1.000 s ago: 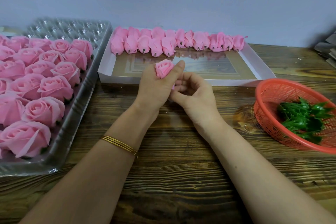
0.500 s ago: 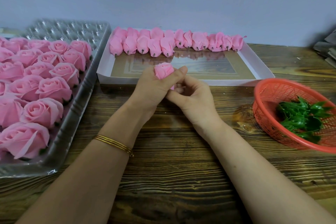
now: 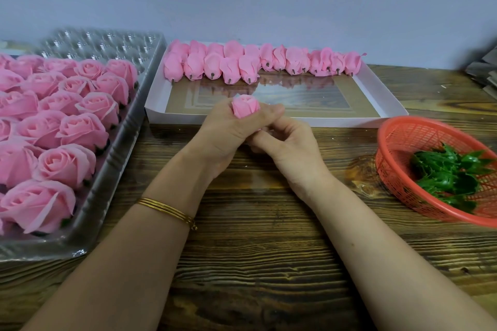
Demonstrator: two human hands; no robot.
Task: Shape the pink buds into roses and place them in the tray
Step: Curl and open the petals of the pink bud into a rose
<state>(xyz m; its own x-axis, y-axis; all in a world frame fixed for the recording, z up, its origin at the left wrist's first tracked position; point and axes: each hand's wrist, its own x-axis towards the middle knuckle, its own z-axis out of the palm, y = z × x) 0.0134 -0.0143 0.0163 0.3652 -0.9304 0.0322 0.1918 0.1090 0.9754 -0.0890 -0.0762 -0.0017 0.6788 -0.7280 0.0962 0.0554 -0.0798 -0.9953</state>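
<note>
L hand [image 3: 228, 133] grip wraps pink bud [image 3: 244, 106], R hand [image 3: 291, 149] grip pinches its base.

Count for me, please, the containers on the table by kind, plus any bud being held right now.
clear plastic tray: 1
white box: 1
red basket: 1
pink bud held in the left hand: 1
Total: 4

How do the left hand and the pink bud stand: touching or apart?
Touching. The head view shows the left hand with its fingers curled round the pink bud, whose top sticks out above them.
</note>
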